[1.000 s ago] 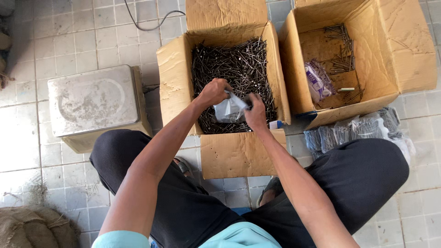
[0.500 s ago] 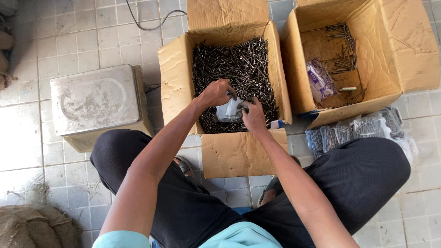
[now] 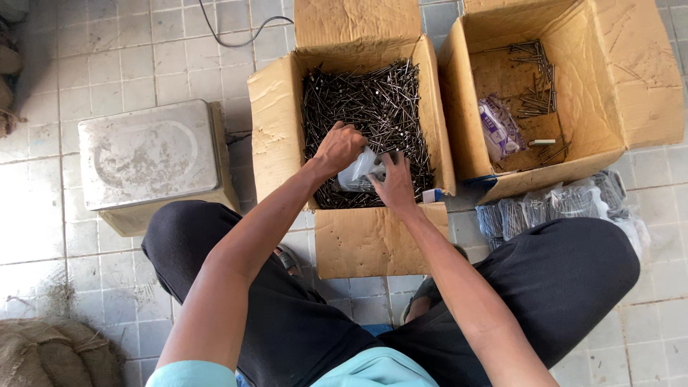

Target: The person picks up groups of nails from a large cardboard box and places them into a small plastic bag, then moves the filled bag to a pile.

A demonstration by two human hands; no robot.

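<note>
An open cardboard box (image 3: pixel 274 122) in front of me is full of dark loose nails (image 3: pixel 365 100). Both my hands are inside it near the front. My left hand (image 3: pixel 338 147) grips the top of a small clear plastic bag (image 3: pixel 356 173) partly filled with nails. My right hand (image 3: pixel 393 180) is beside the bag's right edge with a few nails pinched in its fingers, touching the bag's mouth. The bag's lower part is hidden between my hands.
A second cardboard box (image 3: pixel 595 86) at the right holds a few nails and a purple-and-white packet (image 3: pixel 499 127). Filled clear bags of nails (image 3: pixel 552 204) lie by my right knee. A metal scale (image 3: pixel 150 163) stands at the left; a burlap sack (image 3: pixel 50 355) lies at bottom left.
My right hand has dipped slightly toward the bag's mouth with nails in it. My left hand has kept its hold on the bag in the same place.
</note>
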